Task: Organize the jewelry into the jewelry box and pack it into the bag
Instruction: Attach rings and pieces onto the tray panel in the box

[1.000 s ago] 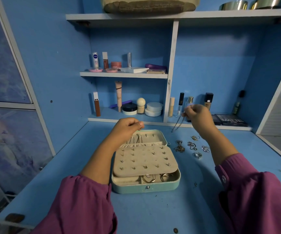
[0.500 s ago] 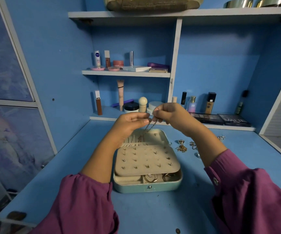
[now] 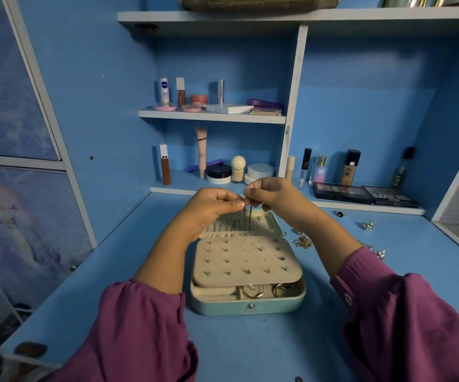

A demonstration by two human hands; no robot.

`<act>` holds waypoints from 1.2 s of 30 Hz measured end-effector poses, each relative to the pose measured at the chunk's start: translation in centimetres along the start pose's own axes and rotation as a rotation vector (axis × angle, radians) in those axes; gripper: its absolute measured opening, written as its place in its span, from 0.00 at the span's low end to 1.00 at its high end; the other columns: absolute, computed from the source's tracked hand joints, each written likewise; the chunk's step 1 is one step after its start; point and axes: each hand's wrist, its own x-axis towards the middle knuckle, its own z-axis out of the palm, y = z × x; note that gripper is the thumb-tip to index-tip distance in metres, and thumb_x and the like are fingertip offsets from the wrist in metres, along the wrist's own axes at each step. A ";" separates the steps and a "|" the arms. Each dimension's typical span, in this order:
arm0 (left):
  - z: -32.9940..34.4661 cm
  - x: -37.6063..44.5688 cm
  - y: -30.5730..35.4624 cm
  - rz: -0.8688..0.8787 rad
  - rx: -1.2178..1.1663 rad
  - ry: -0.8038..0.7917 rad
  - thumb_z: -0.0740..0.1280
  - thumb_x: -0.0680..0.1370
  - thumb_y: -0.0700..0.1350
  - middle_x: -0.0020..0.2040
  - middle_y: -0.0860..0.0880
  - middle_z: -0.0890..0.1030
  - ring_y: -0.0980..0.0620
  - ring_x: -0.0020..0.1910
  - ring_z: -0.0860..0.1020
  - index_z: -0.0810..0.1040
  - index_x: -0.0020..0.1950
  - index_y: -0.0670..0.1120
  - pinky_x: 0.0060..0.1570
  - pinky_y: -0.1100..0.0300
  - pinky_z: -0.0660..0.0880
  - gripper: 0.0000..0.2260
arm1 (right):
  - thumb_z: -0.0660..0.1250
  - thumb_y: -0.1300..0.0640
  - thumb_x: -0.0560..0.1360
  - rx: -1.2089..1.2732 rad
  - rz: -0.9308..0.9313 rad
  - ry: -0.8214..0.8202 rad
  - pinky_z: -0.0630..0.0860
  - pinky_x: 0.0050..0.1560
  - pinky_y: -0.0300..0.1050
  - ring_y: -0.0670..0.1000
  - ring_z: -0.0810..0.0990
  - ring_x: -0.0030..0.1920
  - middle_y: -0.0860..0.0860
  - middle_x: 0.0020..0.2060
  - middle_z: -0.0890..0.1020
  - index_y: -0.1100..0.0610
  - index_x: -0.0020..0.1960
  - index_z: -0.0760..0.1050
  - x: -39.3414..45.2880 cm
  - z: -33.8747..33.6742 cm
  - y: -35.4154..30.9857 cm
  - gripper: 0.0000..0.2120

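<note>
I am looking down at a blue painted counter (image 3: 112, 285) set into a blue alcove with white-edged shelves (image 3: 211, 116) full of cosmetics; the top shelf is cut off by the frame, so whatever lies up there is only a brown underside. Open room lies to the left of the box and along the near edge of the counter, which is chipped at its left corner.

The pale teal jewelry box with rounded corners (image 3: 247, 306) lies open in the middle of the counter. A cream padded insert dotted with stud earrings (image 3: 246, 261) covers most of the base, so I see only a front strip of it, where a few metal rings (image 3: 253, 291) lie. My left hand hides part of the lid pocket.

Both magenta sleeves run out of the bottom of the frame. My left hand (image 3: 209, 208) and right hand (image 3: 273, 197) meet just above the back of the box, fingers curled, each pinching the top of a thin dark metal chain (image 3: 249, 216) that hangs straight down toward the lid.

Right of the box, loose gold and silver jewelry pieces (image 3: 302, 242) lie scattered, partly hidden by my right forearm and too small to tell apart.
</note>
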 end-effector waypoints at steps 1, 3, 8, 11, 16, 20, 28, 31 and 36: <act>-0.1 0.1 -0.1 -0.013 0.015 0.004 0.70 0.75 0.39 0.42 0.52 0.83 0.67 0.36 0.78 0.82 0.45 0.44 0.34 0.75 0.70 0.02 | 0.66 0.58 0.78 0.012 0.001 0.009 0.71 0.37 0.34 0.43 0.75 0.35 0.48 0.36 0.83 0.55 0.44 0.78 0.0 0.0 0.0 0.05; -0.2 0.2 -0.2 -0.027 0.042 0.015 0.70 0.75 0.40 0.42 0.52 0.83 0.65 0.36 0.77 0.82 0.45 0.44 0.34 0.73 0.70 0.02 | 0.67 0.59 0.77 0.003 0.003 0.019 0.71 0.36 0.33 0.42 0.76 0.35 0.50 0.37 0.83 0.56 0.44 0.78 0.1 0.1 0.3 0.04; -0.2 0.9 -0.8 -0.062 0.175 0.099 0.68 0.76 0.39 0.36 0.49 0.82 0.56 0.37 0.76 0.81 0.45 0.40 0.41 0.62 0.71 0.04 | 0.70 0.61 0.73 -0.226 0.086 0.022 0.77 0.47 0.46 0.50 0.79 0.40 0.55 0.41 0.84 0.53 0.43 0.78 0.9 0.5 1.6 0.04; 0.1 1.7 -1.4 -0.078 0.359 0.131 0.67 0.75 0.39 0.35 0.50 0.80 0.51 0.38 0.76 0.79 0.40 0.45 0.42 0.57 0.74 0.04 | 0.70 0.59 0.73 -0.460 0.020 0.017 0.76 0.42 0.40 0.46 0.78 0.39 0.51 0.40 0.83 0.51 0.43 0.79 1.4 0.8 2.3 0.03; 0.7 2.9 -1.8 -0.047 0.722 0.223 0.64 0.77 0.44 0.43 0.50 0.81 0.49 0.46 0.78 0.78 0.42 0.50 0.50 0.51 0.77 0.05 | 0.67 0.60 0.75 -0.626 -0.077 0.024 0.74 0.45 0.36 0.46 0.78 0.43 0.49 0.46 0.84 0.56 0.50 0.83 2.1 1.4 3.6 0.07; 0.4 3.0 -1.9 -0.038 0.780 0.253 0.64 0.77 0.46 0.48 0.47 0.80 0.48 0.46 0.78 0.78 0.43 0.56 0.49 0.52 0.77 0.06 | 0.65 0.61 0.77 -0.666 -0.095 -0.004 0.73 0.50 0.38 0.48 0.79 0.49 0.50 0.51 0.84 0.56 0.54 0.82 2.6 1.4 3.9 0.09; 0.3 2.2 -1.5 -0.076 0.906 0.083 0.61 0.78 0.47 0.53 0.53 0.80 0.49 0.60 0.67 0.84 0.53 0.55 0.56 0.56 0.67 0.12 | 0.66 0.59 0.75 -0.753 -0.109 -0.066 0.77 0.47 0.47 0.52 0.79 0.44 0.52 0.46 0.84 0.53 0.54 0.84 2.4 1.3 4.3 0.11; 0.3 2.0 -1.5 -0.112 0.967 0.043 0.61 0.79 0.51 0.47 0.53 0.75 0.48 0.61 0.66 0.83 0.57 0.55 0.58 0.56 0.64 0.12 | 0.65 0.54 0.75 -0.778 -0.077 -0.082 0.73 0.41 0.44 0.50 0.74 0.41 0.53 0.43 0.80 0.49 0.54 0.83 2.6 1.4 4.6 0.11; 0.1 1.5 -1.3 -0.111 0.939 0.090 0.64 0.78 0.51 0.40 0.55 0.63 0.49 0.55 0.66 0.82 0.52 0.48 0.59 0.55 0.65 0.11 | 0.66 0.54 0.75 -0.728 -0.032 -0.074 0.67 0.35 0.42 0.47 0.69 0.32 0.49 0.29 0.73 0.53 0.41 0.85 2.1 1.2 4.0 0.10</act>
